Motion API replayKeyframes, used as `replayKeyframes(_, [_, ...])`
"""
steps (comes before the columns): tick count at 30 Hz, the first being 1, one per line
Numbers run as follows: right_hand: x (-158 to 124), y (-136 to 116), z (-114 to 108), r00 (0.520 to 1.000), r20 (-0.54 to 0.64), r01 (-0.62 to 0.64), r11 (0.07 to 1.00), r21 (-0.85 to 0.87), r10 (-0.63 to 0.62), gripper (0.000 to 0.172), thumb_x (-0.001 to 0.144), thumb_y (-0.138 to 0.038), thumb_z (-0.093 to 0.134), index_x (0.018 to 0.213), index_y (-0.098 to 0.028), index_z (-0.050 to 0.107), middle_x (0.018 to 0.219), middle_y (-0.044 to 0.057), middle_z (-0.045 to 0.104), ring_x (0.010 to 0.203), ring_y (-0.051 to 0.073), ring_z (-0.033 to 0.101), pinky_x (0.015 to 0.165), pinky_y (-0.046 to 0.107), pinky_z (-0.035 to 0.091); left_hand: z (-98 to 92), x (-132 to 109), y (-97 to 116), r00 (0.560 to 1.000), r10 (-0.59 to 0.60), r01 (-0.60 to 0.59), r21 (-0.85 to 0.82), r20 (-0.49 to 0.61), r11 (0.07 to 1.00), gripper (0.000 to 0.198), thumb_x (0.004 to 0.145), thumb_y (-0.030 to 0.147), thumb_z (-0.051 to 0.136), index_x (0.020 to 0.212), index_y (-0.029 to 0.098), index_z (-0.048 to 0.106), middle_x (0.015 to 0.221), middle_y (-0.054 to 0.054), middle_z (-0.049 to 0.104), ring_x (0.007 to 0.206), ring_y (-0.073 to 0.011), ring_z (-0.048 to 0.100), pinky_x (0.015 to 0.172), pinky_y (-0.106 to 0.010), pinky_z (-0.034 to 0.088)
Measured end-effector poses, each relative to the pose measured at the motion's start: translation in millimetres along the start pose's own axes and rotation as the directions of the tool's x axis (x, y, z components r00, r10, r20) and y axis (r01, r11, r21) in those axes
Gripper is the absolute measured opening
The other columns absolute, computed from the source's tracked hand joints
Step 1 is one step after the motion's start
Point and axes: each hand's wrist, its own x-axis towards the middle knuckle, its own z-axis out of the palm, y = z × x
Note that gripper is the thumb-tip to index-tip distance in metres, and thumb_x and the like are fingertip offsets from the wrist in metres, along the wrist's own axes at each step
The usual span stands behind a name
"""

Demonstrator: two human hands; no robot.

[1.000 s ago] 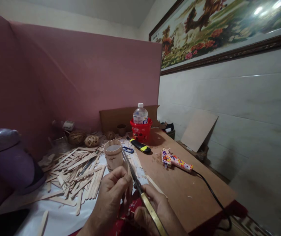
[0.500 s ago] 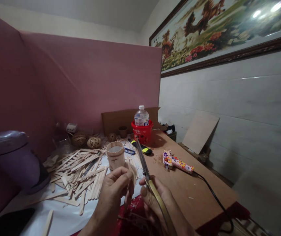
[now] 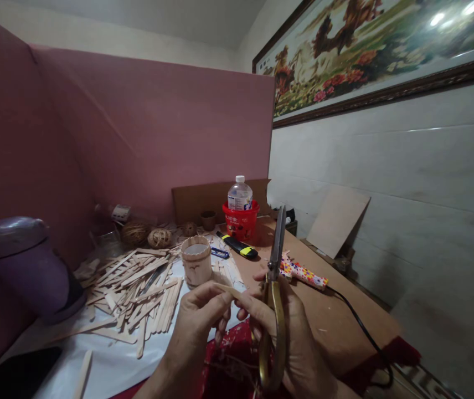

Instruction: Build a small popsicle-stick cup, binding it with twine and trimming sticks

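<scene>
The scissors point(image 3: 277, 260) have swung around since half a second ago: then the blades leaned up and to the left toward the little stick cup point(image 3: 196, 260), and now they stand almost straight up, with the tip near the red bucket point(image 3: 240, 220). The blades look closed. The right hand point(image 3: 290, 332) has its fingers curled tight through the gold handles. The left hand point(image 3: 201, 318) is still in the same spot, with its finger and thumb pinched shut on a small stick piece point(image 3: 225, 288), which reaches across to touch the right hand's fingers. Both hands are low and close in front of the person. The brown table point(image 3: 320, 316) has a white sheet point(image 3: 112, 366) on its left part, with a big pile of flat wooden sticks point(image 3: 137, 288) on it. A water bottle point(image 3: 240, 193) stands in the bucket. A black and yellow knife point(image 3: 239, 247) lies near the cup, and a flowery glue gun point(image 3: 305, 274) lies just behind the scissors with its black cord point(image 3: 361, 332) running off the table. Behind is a pink wall point(image 3: 158, 133), and a big framed picture point(image 3: 378, 55) hangs on the white wall at the right.
</scene>
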Motion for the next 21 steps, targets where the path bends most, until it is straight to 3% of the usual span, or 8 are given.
replayKeyframes(5, [5, -4, -7, 0.999, 0.002, 0.042, 0.990, -0.136, -0.042, 0.049, 0.058, -0.027, 0.083, 0.092, -0.022, 0.048, 0.057, -0.009, 0.055, 0.046, 0.006, 0.051, 0.042, 0.015, 0.039, -1.2, 0, 4, 1.000, 0.012, -0.012, -0.004, 0.018, 1.000, 0.029, 0.070, 0.039, 0.068, 0.088, 0.016, 0.068, 0.057, 0.000, 0.058, 0.043, -0.0085, 0.047, 0.036, -0.018, 0.036])
replayKeyframes(9, [10, -5, -9, 0.999, 0.006, 0.041, 0.981, -0.192, -0.040, 0.048, 0.058, -0.026, 0.082, 0.094, -0.021, 0.051, 0.059, -0.009, 0.054, 0.046, 0.007, 0.051, 0.042, 0.016, 0.038, -1.8, -2, 8, 1.000, 0.017, -0.018, 0.091, 0.021, 0.996, 0.027, 0.072, 0.039, 0.068, 0.067, 0.012, 0.067, 0.053, 0.000, 0.054, 0.041, -0.0066, 0.042, 0.035, -0.017, 0.034])
replayKeyframes(12, [15, -6, -9, 0.991, -0.045, 0.115, 0.980, -0.162, -0.124, 0.046, 0.060, -0.024, 0.080, 0.096, -0.022, 0.050, 0.065, -0.008, 0.056, 0.050, 0.007, 0.054, 0.048, 0.018, 0.043, -2.1, -1, 9, 0.996, -0.038, 0.031, 0.089, 0.075, 0.996, 0.025, 0.068, 0.037, 0.071, 0.069, 0.012, 0.068, 0.053, -0.001, 0.057, 0.040, -0.0079, 0.046, 0.037, -0.019, 0.037])
replayKeyframes(16, [22, -7, -10, 0.987, -0.017, 0.153, 0.971, -0.182, -0.158, 0.043, 0.062, -0.022, 0.078, 0.095, -0.022, 0.050, 0.064, -0.008, 0.053, 0.050, 0.007, 0.052, 0.049, 0.019, 0.042, -1.8, 0, 10, 0.978, -0.113, 0.099, 0.090, 0.178, 0.991, 0.023, 0.067, 0.035, 0.072, 0.070, 0.012, 0.068, 0.055, -0.005, 0.064, 0.045, -0.0115, 0.055, 0.044, -0.022, 0.042])
replayKeyframes(21, [25, -9, -6, 0.995, 0.063, 0.094, 0.974, -0.204, -0.083, 0.042, 0.060, -0.023, 0.079, 0.093, -0.020, 0.053, 0.062, -0.008, 0.053, 0.048, 0.007, 0.050, 0.047, 0.019, 0.041, -2.9, 0, 9, 0.976, -0.135, 0.125, 0.064, 0.174, 0.990, 0.027, 0.071, 0.035, 0.067, 0.058, 0.013, 0.062, 0.042, 0.000, 0.054, 0.032, -0.0058, 0.041, 0.035, -0.017, 0.029])
